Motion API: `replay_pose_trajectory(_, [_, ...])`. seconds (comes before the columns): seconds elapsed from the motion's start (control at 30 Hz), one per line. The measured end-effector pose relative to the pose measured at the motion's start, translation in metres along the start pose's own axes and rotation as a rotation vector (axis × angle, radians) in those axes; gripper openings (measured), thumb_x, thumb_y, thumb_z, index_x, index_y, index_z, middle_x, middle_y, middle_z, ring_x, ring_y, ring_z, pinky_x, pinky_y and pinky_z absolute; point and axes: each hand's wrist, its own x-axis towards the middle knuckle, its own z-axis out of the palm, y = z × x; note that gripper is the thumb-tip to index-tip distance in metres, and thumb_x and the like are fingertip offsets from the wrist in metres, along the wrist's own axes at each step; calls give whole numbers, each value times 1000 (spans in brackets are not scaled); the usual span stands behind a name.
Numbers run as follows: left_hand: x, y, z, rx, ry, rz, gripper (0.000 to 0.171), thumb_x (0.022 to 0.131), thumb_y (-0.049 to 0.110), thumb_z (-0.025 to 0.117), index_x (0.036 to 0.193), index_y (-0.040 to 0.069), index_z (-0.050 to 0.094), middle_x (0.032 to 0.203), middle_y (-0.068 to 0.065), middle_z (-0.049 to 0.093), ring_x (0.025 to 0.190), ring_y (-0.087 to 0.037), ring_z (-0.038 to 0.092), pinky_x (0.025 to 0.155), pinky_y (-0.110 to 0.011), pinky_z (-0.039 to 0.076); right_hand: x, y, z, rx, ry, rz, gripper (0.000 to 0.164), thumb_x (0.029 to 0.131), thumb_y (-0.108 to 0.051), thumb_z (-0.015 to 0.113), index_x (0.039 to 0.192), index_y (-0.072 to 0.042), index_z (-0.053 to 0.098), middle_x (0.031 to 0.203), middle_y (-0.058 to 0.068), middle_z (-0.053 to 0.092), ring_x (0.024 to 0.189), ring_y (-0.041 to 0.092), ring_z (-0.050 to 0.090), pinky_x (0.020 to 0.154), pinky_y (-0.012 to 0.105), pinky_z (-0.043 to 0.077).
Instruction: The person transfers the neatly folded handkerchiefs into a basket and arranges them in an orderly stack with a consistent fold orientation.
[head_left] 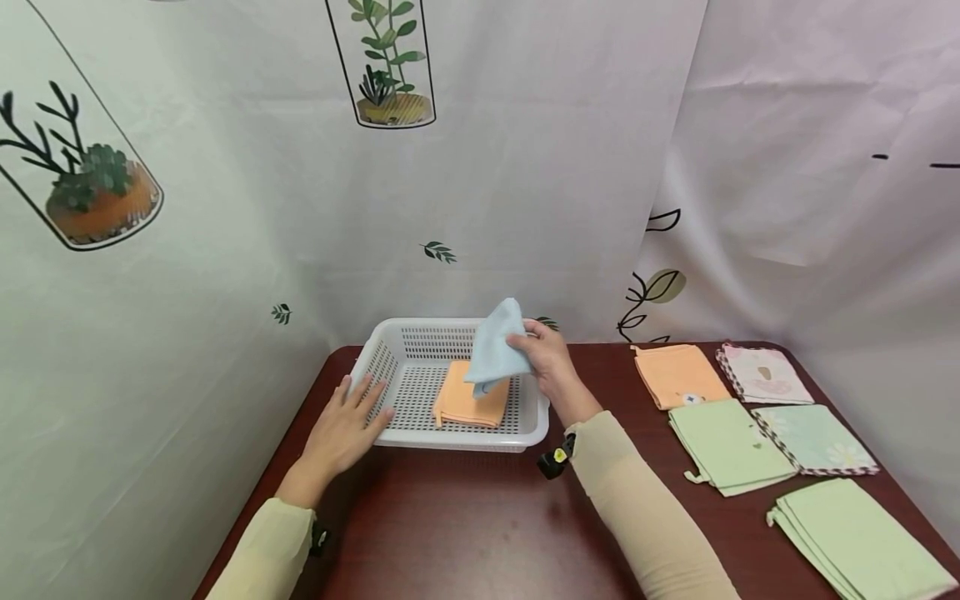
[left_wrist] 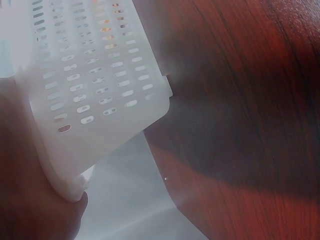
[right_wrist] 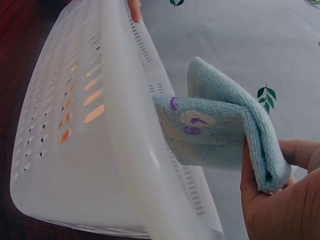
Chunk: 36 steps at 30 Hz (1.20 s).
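Observation:
A folded light blue towel [head_left: 497, 346] is pinched between the thumb and fingers of my right hand [head_left: 549, 358], above the right part of a white plastic basket [head_left: 465, 437]. The right wrist view shows the folded terry towel [right_wrist: 215, 120] with a purple pattern. Inside the basket lies a folded orange towel [head_left: 468, 400], partly behind the blue one. My left hand [head_left: 348, 429] rests on the basket's left rim with fingers spread. In the left wrist view that hand [left_wrist: 35, 190] is dark beside the perforated basket wall [left_wrist: 100, 100].
On the table's right side lie an orange towel [head_left: 678, 375], a pink towel [head_left: 765, 373], a green towel [head_left: 731, 446], a pale blue checked-edge towel [head_left: 817, 437] and another green towel [head_left: 862, 537]. A printed curtain [head_left: 487, 183] hangs behind the dark red table [head_left: 465, 525].

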Motion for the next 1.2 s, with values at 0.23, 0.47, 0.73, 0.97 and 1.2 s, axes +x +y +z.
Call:
replay_pose_trajectory(0.23, [0,0,1,-1,6,-3,69,104,54,43,156,9,39,164,-19,28,153,-47,9,122,-62,12,1,4,4,0,-7,18,41,91,-9,73,131,-5,65,135,18,62,121,33,60,105,49,49])
replay_pose_trajectory(0.47, [2,0,2,-6,9,-5,68,104,52,44,156,10,39,165,-18,28,153,-47,8,122,-63,13,2,9,10,18,-12,19,43,92,-8,72,134,-3,62,137,19,61,123,34,59,106,49,49])
replay_pose_trajectory(0.73, [2,0,1,-5,5,3,68,104,53,43,157,10,39,165,-18,27,154,-47,8,123,-62,12,1,13,18,32,5,20,42,91,-7,73,131,-3,64,135,18,61,122,34,60,105,49,49])
replay_pose_trajectory(0.97, [1,0,1,0,2,-1,69,104,53,43,157,10,38,165,-18,27,153,-47,8,123,-61,12,1,17,24,26,-11,34,42,92,-8,72,133,-3,62,136,19,61,124,34,59,106,50,48])
replay_pose_trajectory(1.2, [1,-1,2,-1,1,-4,69,104,53,43,157,10,38,165,-18,27,153,-47,8,123,-62,11,1,20,30,32,-16,36,39,93,-7,70,131,-2,62,137,20,59,125,35,58,107,49,48])
